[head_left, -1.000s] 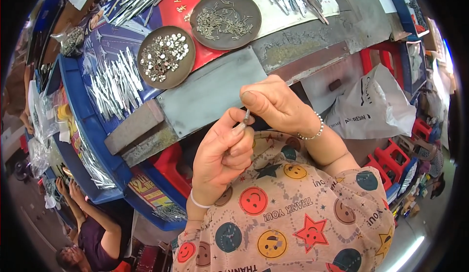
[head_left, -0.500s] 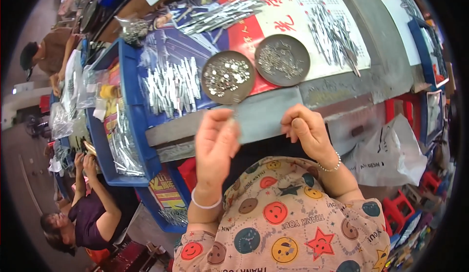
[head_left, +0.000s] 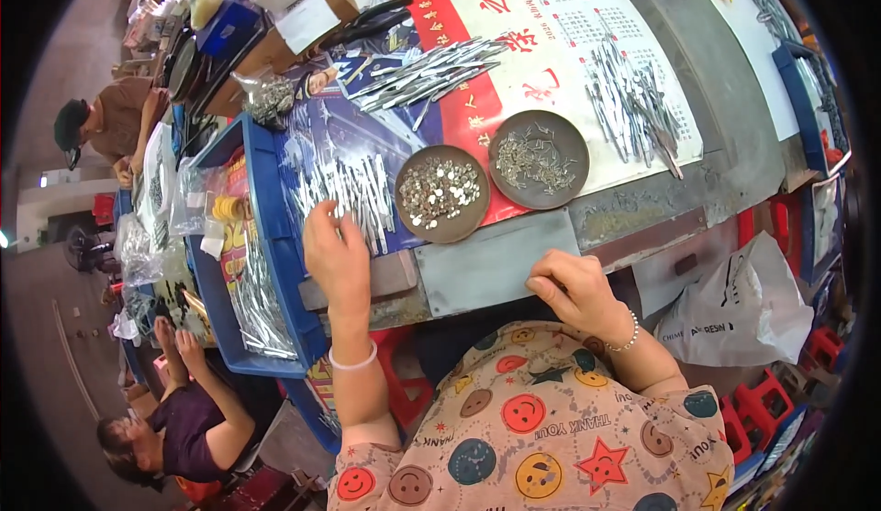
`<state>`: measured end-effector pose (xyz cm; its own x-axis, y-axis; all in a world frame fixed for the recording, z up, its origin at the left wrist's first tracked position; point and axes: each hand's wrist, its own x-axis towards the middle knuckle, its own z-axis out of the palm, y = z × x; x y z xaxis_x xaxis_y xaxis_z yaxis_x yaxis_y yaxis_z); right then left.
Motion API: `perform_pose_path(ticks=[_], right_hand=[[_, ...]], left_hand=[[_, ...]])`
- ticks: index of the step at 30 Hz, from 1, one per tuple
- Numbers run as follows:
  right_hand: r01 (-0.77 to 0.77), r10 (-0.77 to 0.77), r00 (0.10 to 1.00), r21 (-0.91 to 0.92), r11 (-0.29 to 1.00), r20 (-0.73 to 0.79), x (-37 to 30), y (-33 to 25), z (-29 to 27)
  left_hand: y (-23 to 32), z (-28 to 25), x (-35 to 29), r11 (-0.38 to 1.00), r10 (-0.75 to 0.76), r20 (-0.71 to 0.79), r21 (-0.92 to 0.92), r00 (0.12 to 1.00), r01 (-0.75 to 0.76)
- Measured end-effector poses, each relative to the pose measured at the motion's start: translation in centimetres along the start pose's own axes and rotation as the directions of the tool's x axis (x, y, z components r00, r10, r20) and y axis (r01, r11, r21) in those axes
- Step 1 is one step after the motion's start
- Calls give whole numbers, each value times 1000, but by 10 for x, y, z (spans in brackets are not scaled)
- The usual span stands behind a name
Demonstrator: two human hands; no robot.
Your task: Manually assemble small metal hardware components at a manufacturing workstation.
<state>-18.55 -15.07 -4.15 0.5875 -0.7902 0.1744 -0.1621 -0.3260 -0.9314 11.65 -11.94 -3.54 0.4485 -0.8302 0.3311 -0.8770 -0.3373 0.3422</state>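
At the near edge of the left pile of slim silver metal rods (head_left: 372, 201), my left hand (head_left: 338, 256) reaches in with its fingers a little apart; no held thing shows in it. My right hand (head_left: 571, 291) is over the near edge of the bench, its fingers curled and pressed together. Whatever they hold, if anything, is hidden. Between and beyond the hands stand two round dark dishes. The left dish (head_left: 424, 228) carries small shiny round pieces, and the right dish (head_left: 551, 201) small thin metal pins.
Further rods lie in a far pile (head_left: 431, 75) and a right pile (head_left: 633, 107) on a printed calendar sheet (head_left: 551, 57). A blue tray (head_left: 284, 263) with rods stands at the left. A white plastic bag (head_left: 739, 314) hangs at the right. Two other people sit further left.
My left hand has moved left, from in front of the left dish to the left rod pile. My right hand stays curled near the bench edge. The whole view has shifted slightly.
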Motion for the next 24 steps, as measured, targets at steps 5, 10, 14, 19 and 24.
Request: perform_pose_path(ticks=[5, 10, 14, 19, 24], right_hand=[[11, -9, 999, 49, 999, -32, -2, 14, -8], [96, -95, 993, 19, 995, -64, -5, 21, -4], [109, -107, 993, 57, 992, -48, -5, 25, -7], [164, -161, 982, 26, 986, -95, -3, 24, -5], [227, -226, 969, 0, 974, -99, -6, 27, -5]], left_hand=[[16, -44, 1, 954, -156, 40, -253, 987, 161], [40, -59, 20, 946, -69, 76, -313, 995, 89], [77, -35, 52, 902, 207, 274, -426, 939, -74], [111, 33, 94, 849, 433, 278, -446, 858, -284], [102, 98, 113, 881, 458, 280, -269, 844, -389]])
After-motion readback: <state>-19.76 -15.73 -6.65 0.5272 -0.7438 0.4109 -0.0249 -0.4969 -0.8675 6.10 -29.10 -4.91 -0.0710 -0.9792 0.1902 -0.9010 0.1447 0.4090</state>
